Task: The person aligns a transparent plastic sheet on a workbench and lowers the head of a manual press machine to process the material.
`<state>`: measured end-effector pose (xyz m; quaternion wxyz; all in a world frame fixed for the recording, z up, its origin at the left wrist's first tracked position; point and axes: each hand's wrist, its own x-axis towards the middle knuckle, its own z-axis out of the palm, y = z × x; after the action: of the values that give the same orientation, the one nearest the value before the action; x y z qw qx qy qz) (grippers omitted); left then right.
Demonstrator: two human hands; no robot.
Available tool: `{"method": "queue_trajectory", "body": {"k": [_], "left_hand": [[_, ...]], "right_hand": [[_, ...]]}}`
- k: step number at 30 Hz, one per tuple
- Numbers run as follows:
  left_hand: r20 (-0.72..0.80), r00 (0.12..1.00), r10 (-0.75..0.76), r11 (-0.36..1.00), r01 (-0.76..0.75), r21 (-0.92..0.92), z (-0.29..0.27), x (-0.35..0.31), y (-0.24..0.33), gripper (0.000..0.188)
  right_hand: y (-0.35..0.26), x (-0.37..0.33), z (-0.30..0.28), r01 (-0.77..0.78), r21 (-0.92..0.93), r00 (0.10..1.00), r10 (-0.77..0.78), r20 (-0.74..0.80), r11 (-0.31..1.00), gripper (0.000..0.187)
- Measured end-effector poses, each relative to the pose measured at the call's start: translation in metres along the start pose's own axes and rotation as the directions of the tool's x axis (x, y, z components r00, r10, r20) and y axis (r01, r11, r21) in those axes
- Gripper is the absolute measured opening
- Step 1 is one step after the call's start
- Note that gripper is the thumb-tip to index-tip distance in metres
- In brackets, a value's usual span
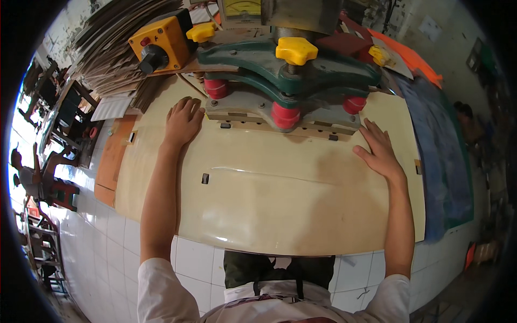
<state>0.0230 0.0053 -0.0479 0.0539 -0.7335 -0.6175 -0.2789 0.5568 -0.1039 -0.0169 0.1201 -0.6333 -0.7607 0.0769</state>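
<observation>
My left hand [186,121] lies palm down on a large cream-coloured sheet [253,199], its fingers stretched out beside the left end of a press machine's metal plate [245,106]. On the other side, my right hand [378,149] rests on the same sheet with fingers and thumb apart, close to the plate's right end. Neither hand holds anything. Above the plate sits the dark green press head [328,75], with red round cushions [285,115] and a yellow star-shaped knob [296,50]. A small dark block [205,178] lies on the sheet between my forearms.
An orange control box [161,44] with a black dial stands at the back left, before stacked brown sheets [107,43]. Blue sheeting [439,156] hangs along the right side. A gauge [242,12] is behind the press. A person [40,177] sits far left.
</observation>
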Motion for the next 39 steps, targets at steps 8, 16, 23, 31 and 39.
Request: {"method": "queue_trajectory", "body": {"k": [8, 16, 23, 31, 39], "left_hand": [[0.028, 1.0, -0.001, 1.0, 0.001, -0.013, -0.0003, 0.0017, -0.0034, 0.039], [0.027, 1.0, -0.005, 1.0, 0.006, -0.015, -0.001, 0.0009, -0.0017, 0.038], [0.023, 1.0, 0.0, 1.0, 0.0, -0.016, -0.0015, 0.0012, -0.0007, 0.036], [0.037, 0.999, 0.004, 1.0, -0.004, 0.007, 0.0001, 0.0028, -0.0031, 0.038], [0.067, 0.998, 0.0, 1.0, 0.0, -0.012, -0.0026, 0.0029, -0.0017, 0.039]], "right_hand": [[0.0008, 0.0019, 0.0015, -0.009, -0.008, 1.0, 0.01, 0.014, 1.0, 0.073], [0.0056, 0.0026, 0.0046, -0.017, 0.025, 1.0, 0.016, 0.017, 1.0, 0.074], [0.0046, 0.0018, 0.0031, 0.001, -0.01, 1.0, -0.001, 0.013, 1.0, 0.076], [-0.0018, 0.0003, -0.0009, -0.021, 0.013, 1.0, 0.021, 0.022, 1.0, 0.076], [0.0003, 0.0012, -0.0021, 0.001, 0.02, 1.0, -0.001, 0.014, 1.0, 0.079]]}}
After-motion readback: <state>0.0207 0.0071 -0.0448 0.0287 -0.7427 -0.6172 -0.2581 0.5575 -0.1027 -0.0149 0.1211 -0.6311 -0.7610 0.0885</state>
